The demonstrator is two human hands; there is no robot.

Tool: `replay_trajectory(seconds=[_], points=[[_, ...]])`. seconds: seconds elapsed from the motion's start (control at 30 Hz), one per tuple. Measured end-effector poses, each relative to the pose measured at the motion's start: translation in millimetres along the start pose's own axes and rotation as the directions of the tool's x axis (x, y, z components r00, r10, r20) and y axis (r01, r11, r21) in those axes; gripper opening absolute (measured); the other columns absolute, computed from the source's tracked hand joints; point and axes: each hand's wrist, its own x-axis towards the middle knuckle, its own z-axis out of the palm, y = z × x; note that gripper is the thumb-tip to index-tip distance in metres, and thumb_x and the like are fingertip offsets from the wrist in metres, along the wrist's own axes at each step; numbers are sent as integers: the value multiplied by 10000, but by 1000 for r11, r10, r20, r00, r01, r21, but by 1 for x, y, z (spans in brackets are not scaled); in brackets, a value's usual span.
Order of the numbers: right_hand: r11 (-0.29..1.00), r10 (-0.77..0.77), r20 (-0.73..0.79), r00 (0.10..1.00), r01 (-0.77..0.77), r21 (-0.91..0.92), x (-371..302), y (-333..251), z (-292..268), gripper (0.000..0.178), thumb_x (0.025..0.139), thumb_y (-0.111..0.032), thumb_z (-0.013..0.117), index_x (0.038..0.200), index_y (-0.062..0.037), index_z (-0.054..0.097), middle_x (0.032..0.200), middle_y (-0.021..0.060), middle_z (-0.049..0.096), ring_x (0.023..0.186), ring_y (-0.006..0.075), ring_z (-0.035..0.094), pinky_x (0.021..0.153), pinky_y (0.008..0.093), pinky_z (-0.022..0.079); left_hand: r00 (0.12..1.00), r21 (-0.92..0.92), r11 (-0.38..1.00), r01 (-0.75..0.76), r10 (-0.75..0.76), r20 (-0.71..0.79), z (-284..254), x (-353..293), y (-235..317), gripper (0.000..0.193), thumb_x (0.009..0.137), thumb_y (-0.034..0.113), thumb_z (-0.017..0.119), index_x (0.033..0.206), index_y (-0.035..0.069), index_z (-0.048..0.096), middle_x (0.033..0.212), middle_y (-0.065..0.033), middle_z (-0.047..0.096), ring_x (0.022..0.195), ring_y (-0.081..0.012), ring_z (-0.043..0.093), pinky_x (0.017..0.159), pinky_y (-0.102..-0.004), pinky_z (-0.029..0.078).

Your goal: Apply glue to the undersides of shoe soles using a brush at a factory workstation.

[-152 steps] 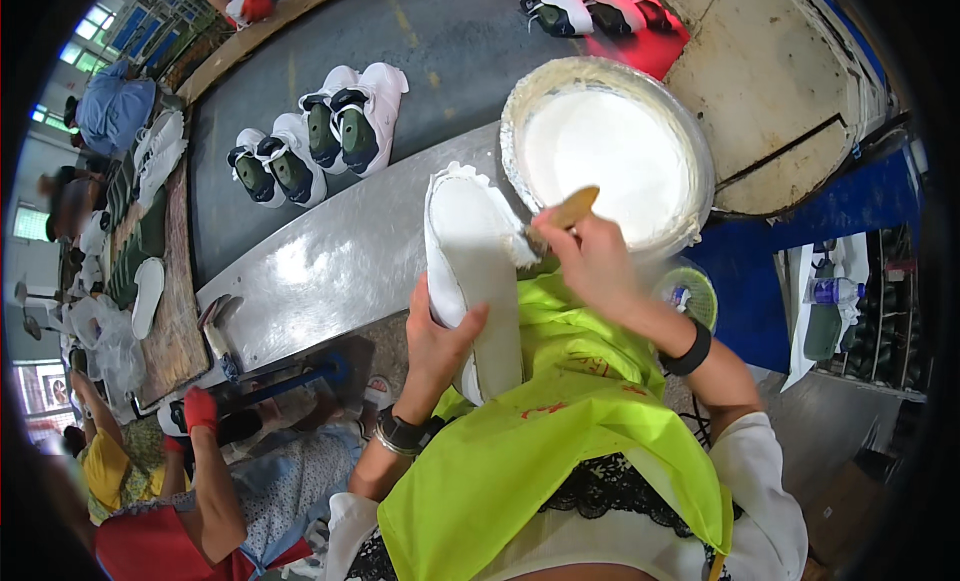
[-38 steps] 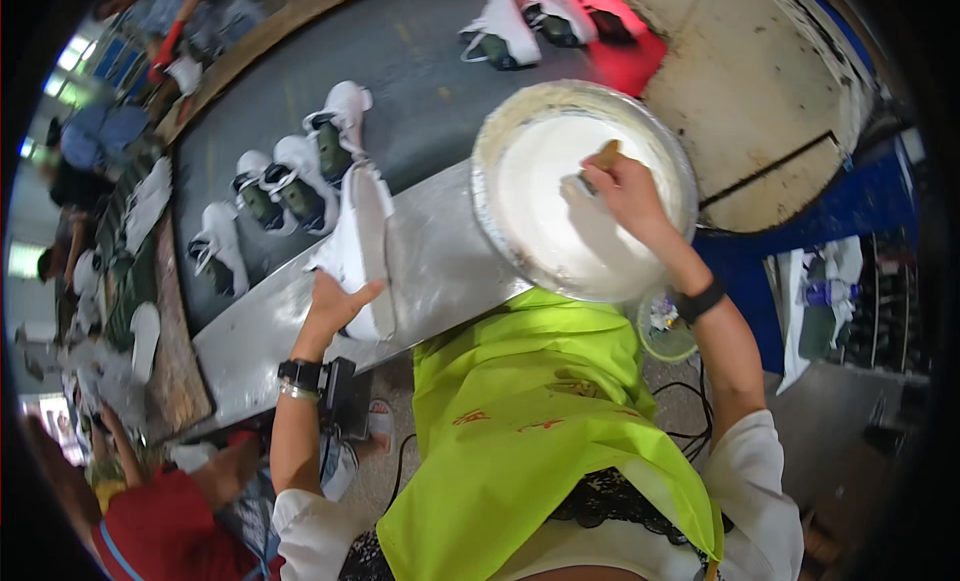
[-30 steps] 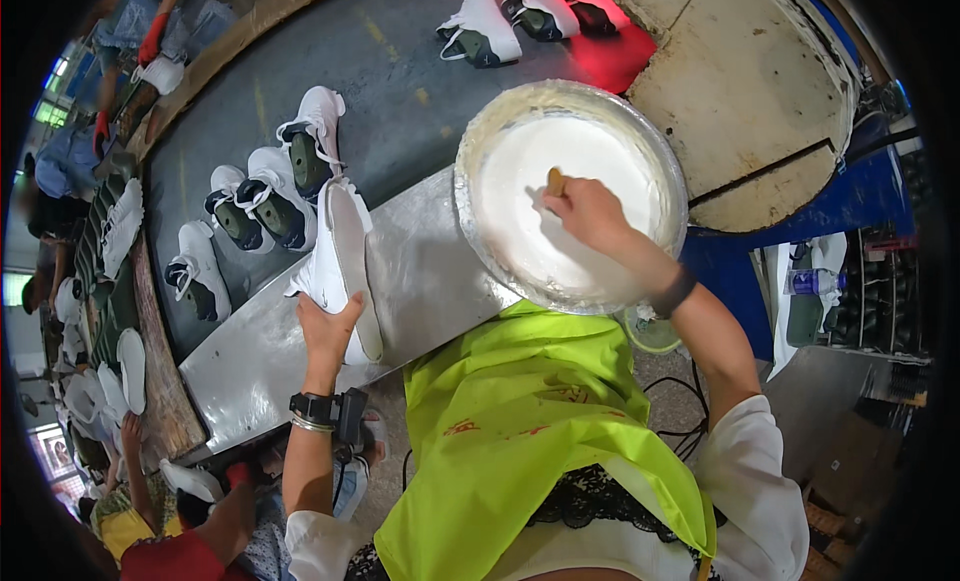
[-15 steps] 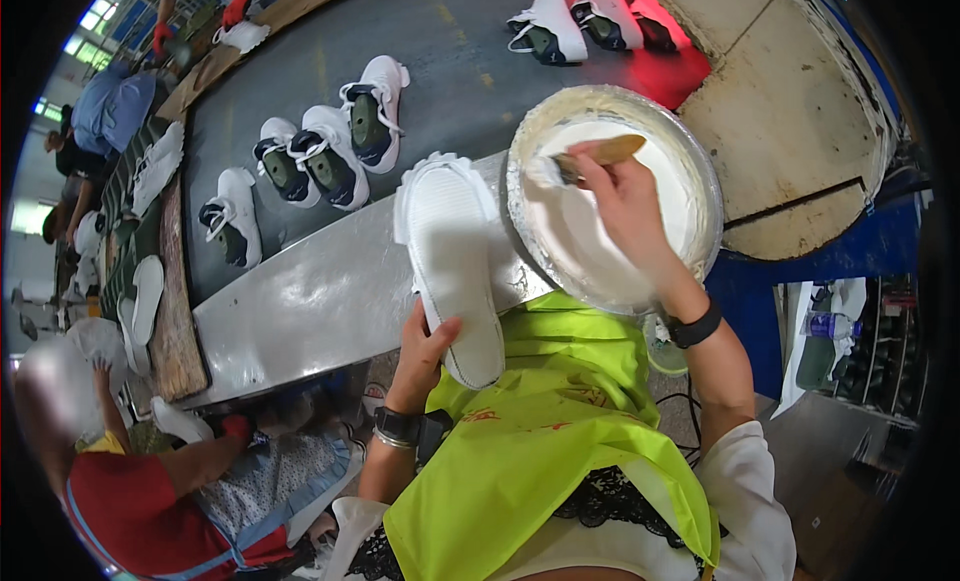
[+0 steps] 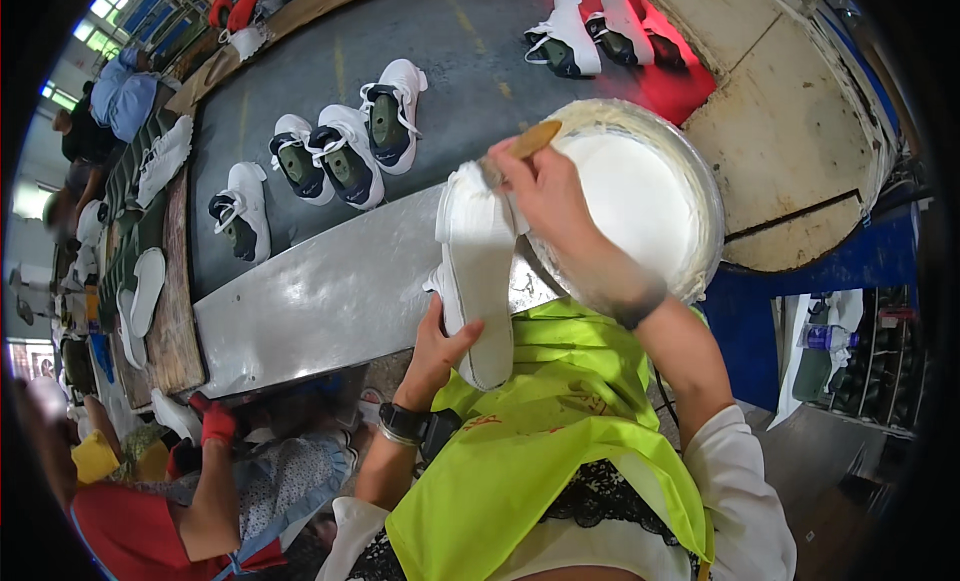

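My left hand grips a white shoe near its closer end, and the shoe's bottom faces up toward me. In my right hand is a wooden-handled brush. Its bristles rest against the far end of the shoe's bottom, partly hidden by my fingers. Beside the shoe, under my right forearm, stands a round metal bowl of thick white liquid, its rim crusted with residue.
White-and-dark shoes stand on the grey belt beyond a metal ledge. More shoes are at the far right under red light. At left, a co-worker's red-gloved hand is near a wooden-edged rack holding soles.
My right hand has lifted the brush out of the bowl and moved it left onto the shoe's far end. The shoe has shifted slightly right. The co-worker's arm has moved.
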Motion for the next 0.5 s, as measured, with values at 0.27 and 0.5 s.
replay_trajectory(seconds=[0.27, 0.5], points=[[862, 21, -56, 998, -46, -505, -58, 4, -20, 290, 953, -196, 574, 1003, 85, 629, 715, 145, 663, 656, 203, 678, 596, 327, 524, 1000, -71, 997, 25, -25, -4, -9, 1, -6, 656, 813, 229, 711, 1344, -22, 418, 1223, -130, 563, 1098, -191, 539, 942, -321, 438], [962, 44, -1, 999, -43, -268, -37, -33, 7, 246, 948, -147, 585, 1014, 88, 620, 787, 124, 665, 689, 147, 651, 622, 263, 538, 998, 71, 997, -2, 6, -57, -5, -1, -7, 623, 787, 231, 738, 1270, -38, 451, 1136, -141, 603, 1009, -190, 586, 879, -316, 478]])
